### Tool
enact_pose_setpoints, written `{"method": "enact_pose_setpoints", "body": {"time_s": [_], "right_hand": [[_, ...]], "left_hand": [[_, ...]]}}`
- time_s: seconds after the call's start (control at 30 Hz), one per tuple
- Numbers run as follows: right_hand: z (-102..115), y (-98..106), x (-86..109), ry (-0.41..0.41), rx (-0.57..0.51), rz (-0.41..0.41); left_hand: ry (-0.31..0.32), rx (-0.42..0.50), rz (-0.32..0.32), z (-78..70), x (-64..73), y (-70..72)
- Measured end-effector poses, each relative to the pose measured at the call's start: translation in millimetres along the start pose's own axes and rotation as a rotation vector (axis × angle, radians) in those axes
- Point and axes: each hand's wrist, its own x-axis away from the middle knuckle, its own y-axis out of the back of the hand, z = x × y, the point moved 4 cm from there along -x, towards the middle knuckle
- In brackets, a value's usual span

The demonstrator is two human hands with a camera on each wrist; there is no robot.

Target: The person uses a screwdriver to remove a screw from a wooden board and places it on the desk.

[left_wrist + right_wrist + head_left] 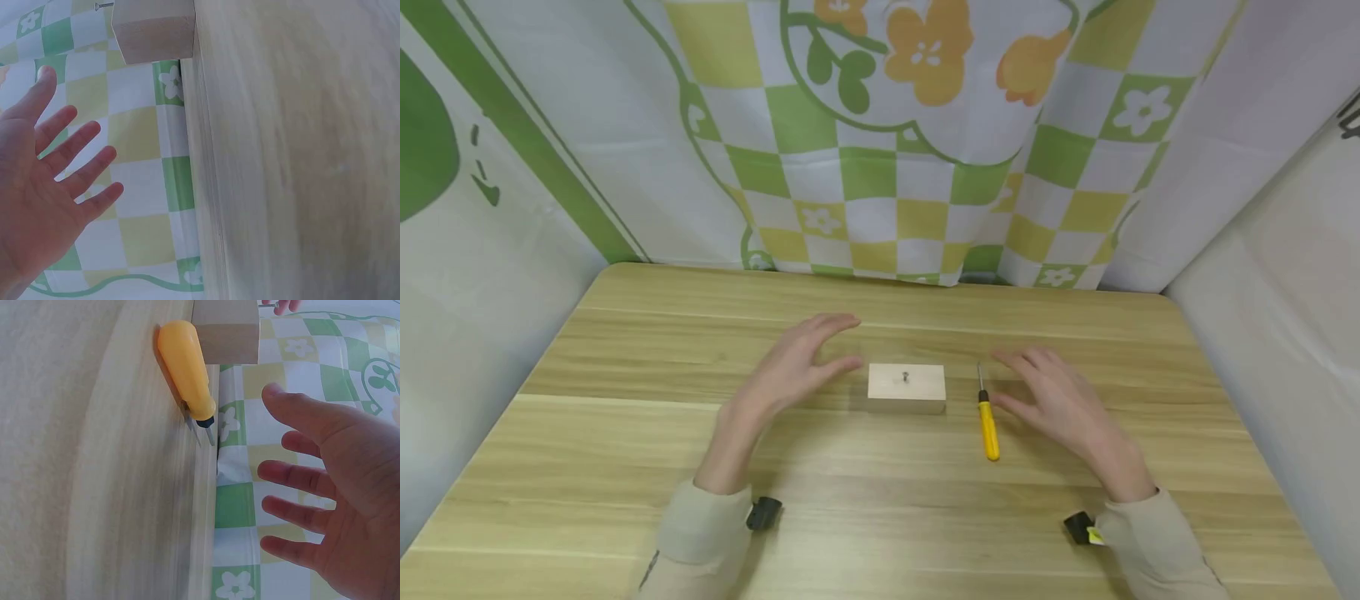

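Note:
A pale wooden block (pixel 906 383) lies on the table, with a screw (pixel 906 377) standing up from its top. To its right is a screwdriver (pixel 988 429) with a yellow handle and a black collar, its metal tip pointing to the far side. My left hand (pixel 797 362) is spread just left of the block, apart from it and holding nothing. On the other side, my right hand (pixel 1052 400) hovers close to the screwdriver, fingers extended and nothing in it. Both palms face inward, as the left wrist view of the hand (pixel 50 181) also shows.
The wood-grain table (pixel 880 517) fills the lower view. Behind its far edge hangs a checked, flowered curtain (pixel 868 175). White cloth walls (pixel 1285 250) stand at both sides. A small black device sits at each sleeve cuff (pixel 707 521).

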Motion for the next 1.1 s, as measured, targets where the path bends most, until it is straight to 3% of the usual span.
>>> {"method": "enact_pose_setpoints", "body": {"time_s": [0.63, 1.1], "right_hand": [[6.3, -6.0, 8.1, 0.088, -0.012, 0.054], [11.1, -7.4, 9.8, 0.139, -0.016, 0.095]], "left_hand": [[-0.009, 0.067, 0.148, -5.6, 0.4, -19.5], [0.033, 0.063, 0.245, -3.6, -1.9, -26.4]]}}
